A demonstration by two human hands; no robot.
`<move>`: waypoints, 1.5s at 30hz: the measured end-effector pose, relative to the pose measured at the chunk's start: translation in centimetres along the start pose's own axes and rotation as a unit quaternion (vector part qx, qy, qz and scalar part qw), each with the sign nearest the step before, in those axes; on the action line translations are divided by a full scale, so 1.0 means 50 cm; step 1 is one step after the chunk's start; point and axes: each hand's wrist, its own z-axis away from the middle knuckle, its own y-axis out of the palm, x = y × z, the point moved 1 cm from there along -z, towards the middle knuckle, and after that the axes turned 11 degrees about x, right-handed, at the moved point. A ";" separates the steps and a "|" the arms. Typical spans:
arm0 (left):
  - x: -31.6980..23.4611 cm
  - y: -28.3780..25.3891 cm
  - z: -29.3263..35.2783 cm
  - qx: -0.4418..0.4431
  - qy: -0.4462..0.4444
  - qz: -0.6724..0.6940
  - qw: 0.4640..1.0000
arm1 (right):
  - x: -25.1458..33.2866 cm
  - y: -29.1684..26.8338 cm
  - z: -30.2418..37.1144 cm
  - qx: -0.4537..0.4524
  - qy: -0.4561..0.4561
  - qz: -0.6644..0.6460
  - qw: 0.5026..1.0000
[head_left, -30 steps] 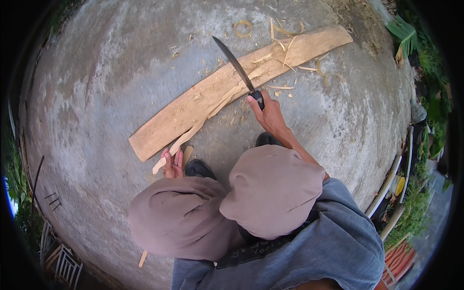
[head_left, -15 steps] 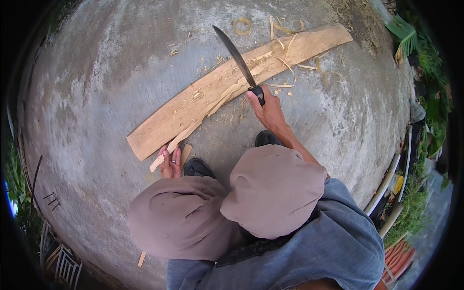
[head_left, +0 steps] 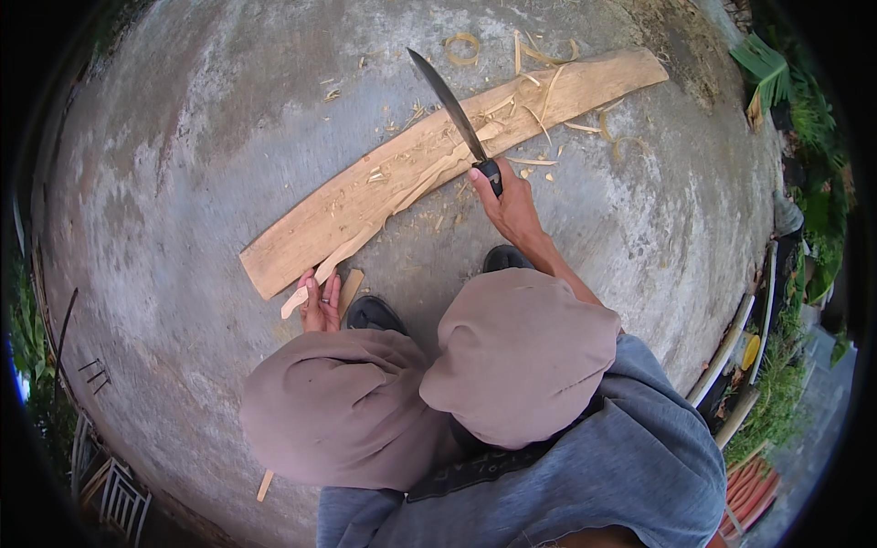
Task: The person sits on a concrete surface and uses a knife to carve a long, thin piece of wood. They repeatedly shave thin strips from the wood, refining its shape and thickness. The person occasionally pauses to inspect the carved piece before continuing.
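On the concrete floor [head_left: 228, 164], a long board [head_left: 297, 239] lies slantwise before the person, and a thin strip [head_left: 340, 255] rests along its near edge, the lower end reaching past the board. The left hand [head_left: 322, 309] has its fingers curled around this end; how firmly they pinch, I cannot tell. The right hand [head_left: 510, 205] is wrapped about the handle of the knife [head_left: 454, 108], whose blade points forward over the board and crosses the strip; whether it touches is not clear. Shavings [head_left: 375, 173] scattered nearby suggest that paring the strip is the step in hand. A further stroke would call for a steady strip and left fingers kept away from the blade.
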 end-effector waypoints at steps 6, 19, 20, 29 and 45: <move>0.004 0.011 -0.007 -0.049 -0.051 -0.043 0.997 | -0.110 0.017 -0.039 0.033 0.023 0.059 0.997; -0.084 0.106 0.018 -0.003 0.180 -0.818 0.546 | -0.124 0.019 -0.022 0.061 0.046 0.017 0.997; -0.096 0.097 0.011 0.014 0.127 -0.827 0.548 | -0.119 0.017 -0.020 0.061 0.041 0.029 0.997; -0.069 0.093 0.028 0.097 -0.138 -0.637 0.752 | -0.106 -0.003 0.001 0.041 0.020 0.114 0.992; -0.074 0.099 0.013 0.092 -0.285 -0.488 0.820 | -0.114 0.003 -0.014 0.042 -0.003 0.159 0.986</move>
